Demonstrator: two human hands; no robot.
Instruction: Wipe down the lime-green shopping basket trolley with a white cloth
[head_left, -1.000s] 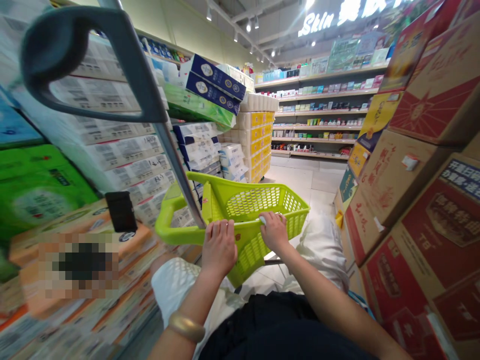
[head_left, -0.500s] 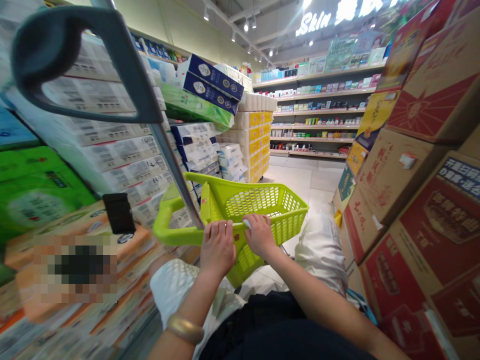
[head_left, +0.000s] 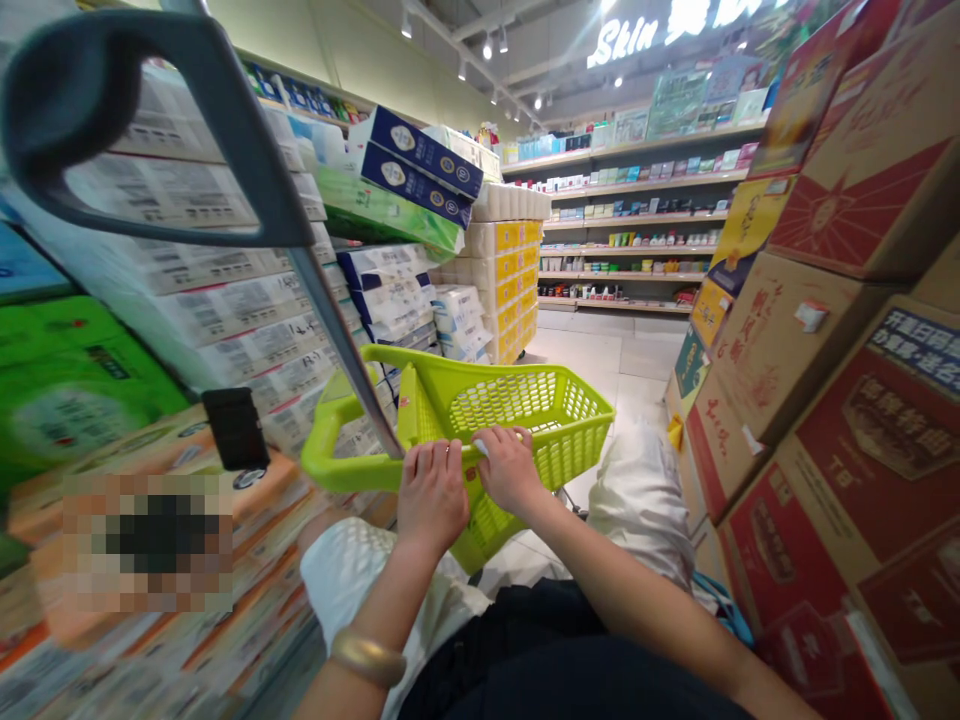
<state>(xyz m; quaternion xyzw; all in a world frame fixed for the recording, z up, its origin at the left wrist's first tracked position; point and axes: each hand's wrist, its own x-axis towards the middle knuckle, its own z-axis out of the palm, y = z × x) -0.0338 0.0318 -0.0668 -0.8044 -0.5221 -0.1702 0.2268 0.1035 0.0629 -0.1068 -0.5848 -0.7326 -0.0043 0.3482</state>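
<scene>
A lime-green plastic shopping basket (head_left: 559,415) stands in front of me in a shop aisle. Its long grey pull handle (head_left: 142,130) rises up and to the left, close to the camera. My left hand (head_left: 431,495) rests on the basket's near rim with the fingers curled over the edge. My right hand (head_left: 510,468) lies just beside it on the same rim, closed around a small white thing that I cannot make out. A gold bangle (head_left: 367,655) sits on my left wrist. My knees in white cloth flank the basket.
Stacked packs of tissue and toilet paper (head_left: 225,310) fill the left side. Red and brown cardboard cartons (head_left: 825,330) are piled high on the right. The tiled aisle floor (head_left: 622,365) runs ahead to shelves (head_left: 637,190) of small goods.
My right hand has slid left along the basket's rim, closer to my left hand. The left hand has stayed on the rim.
</scene>
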